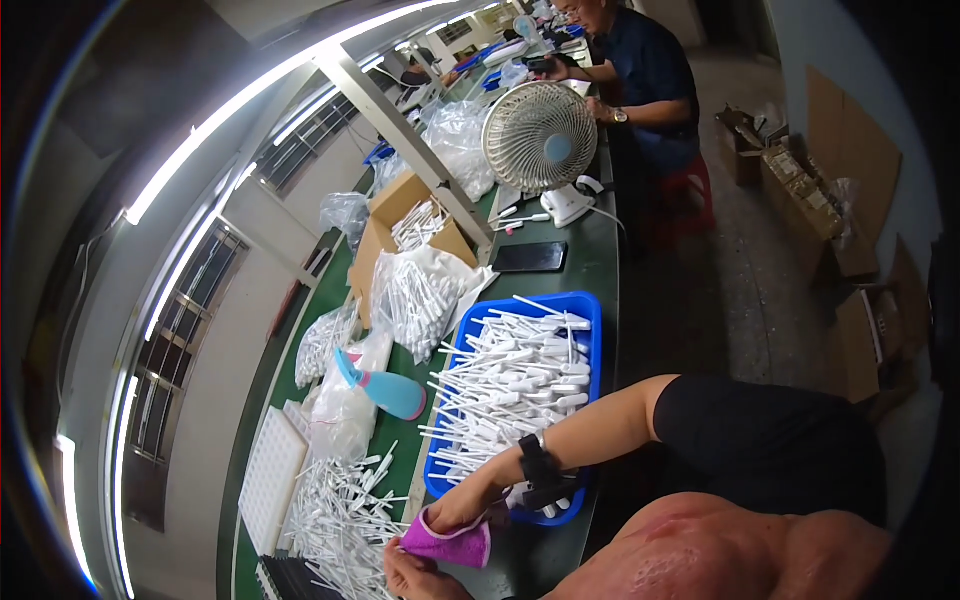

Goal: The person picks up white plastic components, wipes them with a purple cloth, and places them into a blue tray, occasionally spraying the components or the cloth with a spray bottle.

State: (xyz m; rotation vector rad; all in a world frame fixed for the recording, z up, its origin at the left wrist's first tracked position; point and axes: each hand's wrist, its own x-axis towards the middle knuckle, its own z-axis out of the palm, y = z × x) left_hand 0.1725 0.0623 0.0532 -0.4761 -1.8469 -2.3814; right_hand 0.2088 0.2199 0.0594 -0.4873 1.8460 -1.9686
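A purple cloth point(450, 543) is bunched under my right hand point(462, 505), whose fingers are closed on it; a black band circles that wrist. My left hand point(422, 577) is curled against the cloth's lower left edge, and whatever lies in its fingers is hidden. Just left of both hands spreads a loose pile of white plastic sticks point(345, 510). A blue tray point(597, 340) heaped with white wand-shaped pieces point(520, 375) lies beneath my right forearm.
A blue spray bottle point(392, 393), bags of white sticks point(415, 300) and a cardboard box point(365, 265) line the bench. White molded trays point(272, 470) stand at its left edge. A phone point(530, 257) and a fan point(541, 137) are farther up, near a seated co-worker point(650, 75).
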